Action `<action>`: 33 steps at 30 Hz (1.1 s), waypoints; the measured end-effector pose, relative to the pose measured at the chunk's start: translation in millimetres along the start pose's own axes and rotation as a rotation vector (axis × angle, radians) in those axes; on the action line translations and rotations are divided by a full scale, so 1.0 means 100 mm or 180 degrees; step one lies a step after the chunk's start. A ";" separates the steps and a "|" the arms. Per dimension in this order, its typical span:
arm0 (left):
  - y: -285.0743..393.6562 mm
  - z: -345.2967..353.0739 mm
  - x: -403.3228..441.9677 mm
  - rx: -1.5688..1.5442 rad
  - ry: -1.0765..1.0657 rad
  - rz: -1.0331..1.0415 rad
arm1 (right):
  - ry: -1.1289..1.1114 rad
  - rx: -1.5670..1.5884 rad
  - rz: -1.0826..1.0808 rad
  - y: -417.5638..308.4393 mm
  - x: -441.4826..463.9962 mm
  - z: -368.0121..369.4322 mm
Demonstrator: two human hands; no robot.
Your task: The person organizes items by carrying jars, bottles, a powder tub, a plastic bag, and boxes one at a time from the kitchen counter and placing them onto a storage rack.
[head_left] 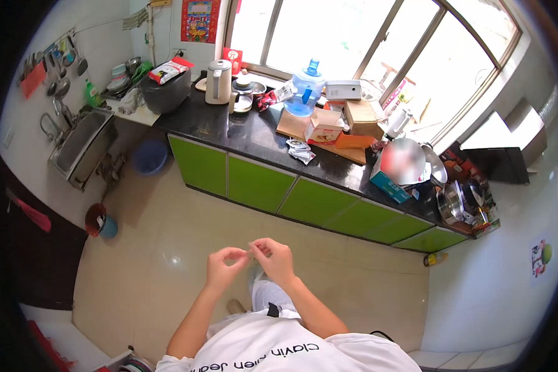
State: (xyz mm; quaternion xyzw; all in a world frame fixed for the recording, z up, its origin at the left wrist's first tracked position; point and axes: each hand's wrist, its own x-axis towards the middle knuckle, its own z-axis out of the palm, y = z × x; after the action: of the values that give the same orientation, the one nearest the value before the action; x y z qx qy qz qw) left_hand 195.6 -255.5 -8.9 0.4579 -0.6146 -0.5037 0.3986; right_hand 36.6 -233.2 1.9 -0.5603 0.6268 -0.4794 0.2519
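Observation:
My left hand (224,266) and my right hand (275,259) meet in front of my body, above the tiled floor. Thumb and fingers of each are pinched together, and the fingertips nearly touch. Whatever sits between the fingertips is too small to name. Just below my right hand hangs a pale, see-through strip (254,280), perhaps thin plastic; whether the fingers hold it I cannot tell.
Ahead runs a black counter (254,133) over green cabinets (260,180). It carries a kettle (218,84), a blue water jug (305,93), and cardboard boxes (324,126). At left are a metal sink (84,146), a blue basin (150,157) and a bin (107,227).

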 end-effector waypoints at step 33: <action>-0.57 2.88 4.59 0.3177 -0.2473 0.0392 | -0.1246 0.0449 -0.1742 0.93 3.25 -1.21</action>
State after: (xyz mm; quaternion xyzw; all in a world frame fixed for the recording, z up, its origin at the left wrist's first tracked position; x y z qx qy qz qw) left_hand -190.1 -629.5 -102.3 0.3362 -0.9004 -0.2622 -0.0867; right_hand -189.3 -509.7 41.9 -0.7702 0.3583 -0.4548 0.2675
